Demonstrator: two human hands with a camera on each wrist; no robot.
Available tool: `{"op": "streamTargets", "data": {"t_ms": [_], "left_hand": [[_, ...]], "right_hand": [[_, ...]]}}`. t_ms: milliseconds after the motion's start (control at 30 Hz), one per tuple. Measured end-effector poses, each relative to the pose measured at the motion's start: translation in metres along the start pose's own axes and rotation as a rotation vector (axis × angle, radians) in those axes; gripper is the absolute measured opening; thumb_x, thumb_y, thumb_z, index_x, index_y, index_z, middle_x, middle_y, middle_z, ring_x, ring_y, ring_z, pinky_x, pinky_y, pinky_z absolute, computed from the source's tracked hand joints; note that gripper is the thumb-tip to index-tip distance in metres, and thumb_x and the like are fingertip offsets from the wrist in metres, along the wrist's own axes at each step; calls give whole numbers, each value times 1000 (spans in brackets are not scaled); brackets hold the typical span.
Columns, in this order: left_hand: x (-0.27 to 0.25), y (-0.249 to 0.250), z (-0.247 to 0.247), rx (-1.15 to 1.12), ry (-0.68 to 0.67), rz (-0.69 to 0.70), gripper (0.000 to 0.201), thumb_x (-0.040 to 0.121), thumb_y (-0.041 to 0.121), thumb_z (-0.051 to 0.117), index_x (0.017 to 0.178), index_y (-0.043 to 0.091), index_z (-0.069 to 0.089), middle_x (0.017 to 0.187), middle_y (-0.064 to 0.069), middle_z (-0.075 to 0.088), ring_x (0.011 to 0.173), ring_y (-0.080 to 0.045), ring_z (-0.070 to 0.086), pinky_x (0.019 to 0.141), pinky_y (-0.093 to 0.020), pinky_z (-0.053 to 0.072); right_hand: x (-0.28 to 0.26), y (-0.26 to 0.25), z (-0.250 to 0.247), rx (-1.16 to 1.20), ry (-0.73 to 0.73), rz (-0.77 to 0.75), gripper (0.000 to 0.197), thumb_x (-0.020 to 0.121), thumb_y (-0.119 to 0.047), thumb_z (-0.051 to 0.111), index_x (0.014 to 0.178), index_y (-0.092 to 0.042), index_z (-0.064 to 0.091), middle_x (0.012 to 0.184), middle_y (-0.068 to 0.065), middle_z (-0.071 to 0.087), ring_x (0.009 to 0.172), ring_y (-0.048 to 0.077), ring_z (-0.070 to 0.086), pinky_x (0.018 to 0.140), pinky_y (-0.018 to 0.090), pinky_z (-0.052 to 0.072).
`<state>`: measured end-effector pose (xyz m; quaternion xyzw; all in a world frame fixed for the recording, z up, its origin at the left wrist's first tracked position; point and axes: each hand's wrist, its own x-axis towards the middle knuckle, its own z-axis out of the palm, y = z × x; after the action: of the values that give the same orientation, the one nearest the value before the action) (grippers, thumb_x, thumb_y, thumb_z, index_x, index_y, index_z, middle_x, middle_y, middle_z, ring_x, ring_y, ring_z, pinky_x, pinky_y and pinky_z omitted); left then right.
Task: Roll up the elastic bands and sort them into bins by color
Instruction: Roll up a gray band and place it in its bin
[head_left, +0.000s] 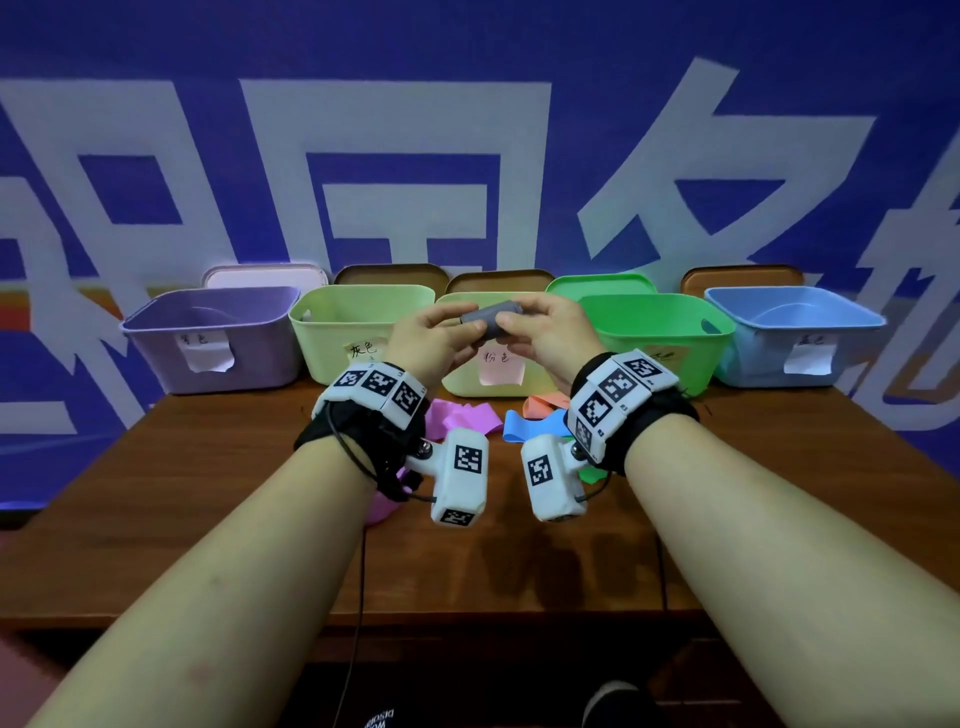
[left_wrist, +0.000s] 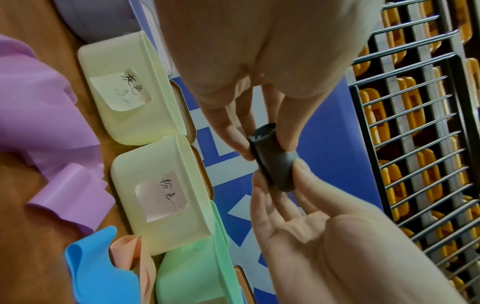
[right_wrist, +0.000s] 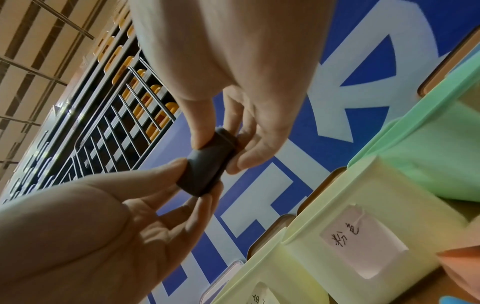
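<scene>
A grey elastic band rolled into a short cylinder (head_left: 491, 318) is held up in front of the bins. My left hand (head_left: 465, 319) pinches its left end and my right hand (head_left: 514, 321) pinches its right end. In the left wrist view the roll (left_wrist: 272, 162) sits between the thumb and fingers of my left hand (left_wrist: 262, 144), with my right hand (left_wrist: 291, 181) gripping from below. The right wrist view shows the same roll (right_wrist: 207, 166) pinched by my right hand (right_wrist: 218, 152). Below it stand a pale green bin with a grey label (head_left: 358, 332) and a yellowish bin with a pink label (head_left: 530, 382).
A purple bin (head_left: 208, 325), a green bin (head_left: 665, 343) and a blue bin (head_left: 795, 325) complete the row at the back of the wooden table (head_left: 519, 561). Loose purple (head_left: 457, 415), blue (head_left: 530, 423), orange (head_left: 545, 402) and green (head_left: 589, 473) bands lie under my wrists.
</scene>
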<state>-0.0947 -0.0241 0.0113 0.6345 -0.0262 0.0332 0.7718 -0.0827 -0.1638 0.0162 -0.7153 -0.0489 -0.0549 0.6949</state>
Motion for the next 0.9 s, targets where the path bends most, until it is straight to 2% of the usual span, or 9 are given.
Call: {"op": "streamTargets", "data": {"t_ms": [67,133,233,333,433,567,700,800,900], "left_hand": [[27,-7,-6,8,27,-5,20,87,-4,60,92,15,62,93,-12,64,79,-20,62,64,-17,52],[60,-13,-11,26,44,-7,21,88,-4,60,92,17,60,95,-10,64,79,-18,62,68,-18,51],[112,-18,-18,58,54,-12,22,89,-4,58,95,17,59,93,-8,63,77,-16,61,66,-17,49],[153,-21,-18,125,74,-37,23,89,-5,57,98,17,59,88,-6,62,73,-15,59,64,-16,48],[182,-15,-14,183,97,-82,23,88,-8,56,95,14,58,84,-6,60,66,-12,54,62,-17,46],[207,9,-6,244,124,-117,27,87,-9,57,84,18,57,80,-3,60,66,-12,55,63,-19,47],[225,45,8,268,171,-103,28,85,-10,59,82,18,58,77,-4,61,62,-13,55,60,-21,47],[232,75,19,304,183,-110,27,86,-8,60,82,19,57,76,-3,60,61,-11,54,57,-17,47],[236,103,23,306,197,-136,25,87,-6,59,83,18,59,75,-7,59,57,-14,49,61,-25,46]], "right_hand": [[29,10,8,7,-2,5,30,89,-1,60,120,-1,58,98,9,63,77,15,64,75,23,53],[62,19,15,9,-7,16,29,89,-1,60,118,-4,59,100,9,63,82,16,65,80,25,54],[115,29,21,4,-36,40,30,89,-2,61,119,-7,60,101,7,63,86,17,65,85,29,54],[159,36,26,-40,-12,72,33,89,-2,61,121,-4,59,98,6,63,81,15,63,81,26,55],[190,35,30,-103,4,120,28,88,0,61,116,-2,60,102,13,64,84,18,62,76,24,53],[221,12,30,-143,-14,189,18,87,0,62,100,-13,61,93,4,64,88,19,62,83,31,53],[245,-27,25,-155,-29,221,17,87,0,62,101,-10,61,98,7,62,95,24,62,89,35,52],[258,-55,20,-207,-52,217,14,87,-5,63,95,-16,60,96,5,63,93,21,62,83,31,52],[266,-83,19,-219,-80,208,12,86,-8,65,92,-18,61,96,5,65,94,22,63,87,36,53]]}}
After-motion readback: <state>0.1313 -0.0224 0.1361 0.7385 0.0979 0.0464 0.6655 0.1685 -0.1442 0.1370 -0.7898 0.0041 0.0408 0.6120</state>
